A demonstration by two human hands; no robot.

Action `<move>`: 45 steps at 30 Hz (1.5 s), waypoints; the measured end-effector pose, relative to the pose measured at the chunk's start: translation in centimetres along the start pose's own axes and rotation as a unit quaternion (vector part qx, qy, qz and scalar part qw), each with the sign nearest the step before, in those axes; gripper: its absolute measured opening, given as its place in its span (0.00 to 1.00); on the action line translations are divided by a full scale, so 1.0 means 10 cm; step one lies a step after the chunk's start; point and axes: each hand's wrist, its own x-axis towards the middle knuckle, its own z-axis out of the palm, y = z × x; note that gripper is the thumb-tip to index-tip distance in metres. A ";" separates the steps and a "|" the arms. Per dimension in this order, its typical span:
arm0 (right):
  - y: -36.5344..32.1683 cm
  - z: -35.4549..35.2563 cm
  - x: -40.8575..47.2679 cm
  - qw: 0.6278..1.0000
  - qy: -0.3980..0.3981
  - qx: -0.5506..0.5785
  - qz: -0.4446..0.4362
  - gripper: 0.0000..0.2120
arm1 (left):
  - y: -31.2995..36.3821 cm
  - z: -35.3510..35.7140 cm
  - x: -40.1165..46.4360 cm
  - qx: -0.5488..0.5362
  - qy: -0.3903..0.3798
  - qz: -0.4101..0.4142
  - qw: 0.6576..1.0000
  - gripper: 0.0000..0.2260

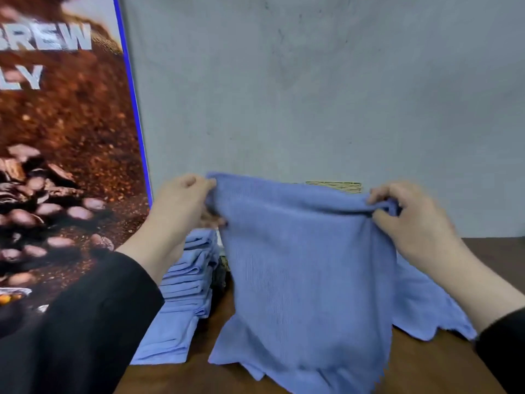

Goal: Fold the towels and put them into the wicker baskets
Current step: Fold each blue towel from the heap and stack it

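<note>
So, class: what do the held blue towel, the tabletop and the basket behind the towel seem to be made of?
Blue towel: soft, matte, finely ribbed cloth, probably microfibre; it drapes limply with a zigzag-cut edge. Tabletop: dark brown, seemingly wood or wood-look laminate. Basket: pale woven strands, likely wicker or straw; only its rim shows.

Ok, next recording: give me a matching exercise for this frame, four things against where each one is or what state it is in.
Things:
1. blue cloth towel held up
2. stack of folded blue towels
3. woven wicker basket
4. coffee-bean poster

Places or states:
A. standing at the far left
B. only its rim shows, behind the raised towel
C. pinched at its top edge by the left hand and right hand
D. piled on the brown wooden table, left of centre

Pairs: 1-C, 2-D, 3-B, 4-A
</note>
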 end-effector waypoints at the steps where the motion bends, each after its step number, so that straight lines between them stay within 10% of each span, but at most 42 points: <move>1: 0.09 0.06 -0.08 0.999 -0.043 -0.005 -0.003 0.18 | -0.15 -0.03 -0.02 0.058 -0.029 -0.026 0.998 0.07; 7: 0.71 0.56 -0.54 0.985 -0.123 -0.109 -0.049 0.20 | -0.96 -0.06 -0.03 0.308 -0.122 -0.085 0.940 0.15; 16: 0.73 1.13 0.75 0.990 -0.045 -0.097 0.093 0.05 | -0.84 0.63 0.97 0.020 -0.031 -0.125 0.991 0.03; 18: 0.79 1.26 0.94 0.982 -0.114 -0.112 0.096 0.17 | -0.84 0.74 1.13 0.092 -0.042 -0.087 0.991 0.16; 20: 0.83 1.36 0.83 0.975 -0.154 -0.138 0.081 0.23 | -0.91 0.78 1.04 0.227 -0.046 -0.039 0.972 0.24; 24: 0.88 1.53 0.09 0.954 -0.275 -0.106 0.054 0.06 | -1.40 0.75 0.34 0.300 -0.127 0.017 0.945 0.03; 29: 1.03 1.56 -0.73 0.878 -0.470 -0.081 0.033 0.10 | -2.10 0.59 -0.43 0.418 -0.346 -0.048 0.839 0.17; 35: 1.03 1.45 -0.92 0.867 -0.490 -0.090 -0.022 0.09 | -2.23 0.48 -0.58 0.533 -0.257 0.040 0.805 0.10; 39: 0.96 1.45 -0.91 0.878 -0.465 -0.110 -0.021 0.09 | -2.08 0.42 -0.50 0.455 -0.180 0.055 0.870 0.12; 45: 0.91 1.49 -0.44 0.984 -0.148 0.014 0.102 0.08 | -1.40 0.35 -0.17 0.255 0.000 0.047 0.966 0.06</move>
